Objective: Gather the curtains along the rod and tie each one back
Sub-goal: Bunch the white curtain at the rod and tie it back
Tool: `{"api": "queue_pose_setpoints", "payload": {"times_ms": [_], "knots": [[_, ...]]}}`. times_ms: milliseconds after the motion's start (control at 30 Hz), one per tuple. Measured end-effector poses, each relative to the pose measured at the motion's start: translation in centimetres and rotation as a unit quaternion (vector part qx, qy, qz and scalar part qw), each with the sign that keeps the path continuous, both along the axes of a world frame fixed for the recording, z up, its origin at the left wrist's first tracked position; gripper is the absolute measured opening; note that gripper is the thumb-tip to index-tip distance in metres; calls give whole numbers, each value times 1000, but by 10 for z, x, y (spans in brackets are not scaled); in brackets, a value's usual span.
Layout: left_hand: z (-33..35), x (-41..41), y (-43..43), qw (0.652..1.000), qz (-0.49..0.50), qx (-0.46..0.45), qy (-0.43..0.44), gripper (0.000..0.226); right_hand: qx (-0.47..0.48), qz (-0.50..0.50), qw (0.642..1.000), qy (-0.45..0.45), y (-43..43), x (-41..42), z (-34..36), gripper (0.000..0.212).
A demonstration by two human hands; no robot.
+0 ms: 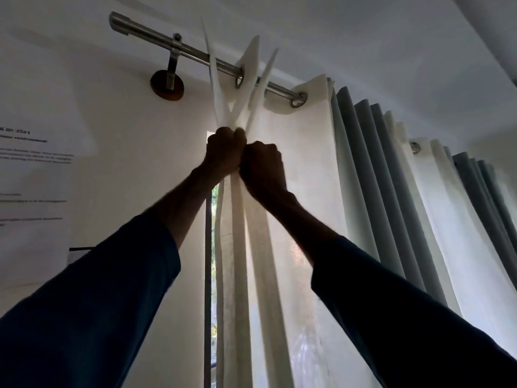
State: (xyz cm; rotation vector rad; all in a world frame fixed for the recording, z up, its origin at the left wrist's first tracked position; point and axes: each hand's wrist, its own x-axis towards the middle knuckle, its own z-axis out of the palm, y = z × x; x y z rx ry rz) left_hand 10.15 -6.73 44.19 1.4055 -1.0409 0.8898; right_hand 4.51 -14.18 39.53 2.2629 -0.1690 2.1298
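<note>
Left hand (225, 152) and right hand (263, 166) each clench bunched folds of the sheer white eyelet curtain (302, 186), seemingly to slide it along the brushed-steel rod (193, 53).

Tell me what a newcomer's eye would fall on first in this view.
Dead centre, the left grip and right grip, two bare hands raised side by side, clutch the bunched edge of the white curtain. Above them the metal rod slants down from the upper left through the curtain's eyelets. Folds of a grey curtain hang at right.
</note>
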Motion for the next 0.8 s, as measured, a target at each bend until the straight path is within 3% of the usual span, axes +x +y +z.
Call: {"api": "queue_pose_setpoints", "payload": {"times_ms": [100, 200, 300, 400, 467, 567, 667, 800], "knots": [[10, -7, 4, 995, -45, -20, 81, 64, -49, 25, 998, 16, 7, -1, -3, 20], [8, -6, 7, 998, 51, 15, 21, 52, -119, 94, 988, 35, -11, -7, -15, 27], [1, -7, 2, 989, 144, 35, -25, 38, -22, 152, 988, 1, -50, -21, -30, 36], [-3, -5, -3, 981, 181, 44, -47, 39, 110, 18, 981, -158, -109, -34, -30, 54], [-2, -2, -3, 978, 194, 53, -51, 38, 200, -39, 970, -134, -142, -44, -24, 74], [1, 3, -1, 977, 193, 64, -55, 38, 263, 9, 961, -86, -166, -49, -14, 56], [3, 3, 0, 976, 198, 64, -68, 35, 212, 13, 971, -108, -169, -43, -9, 30], [3, 1, -5, 975, 201, 60, -68, 35, 105, -32, 986, -129, -144, -40, -12, 55]]}}
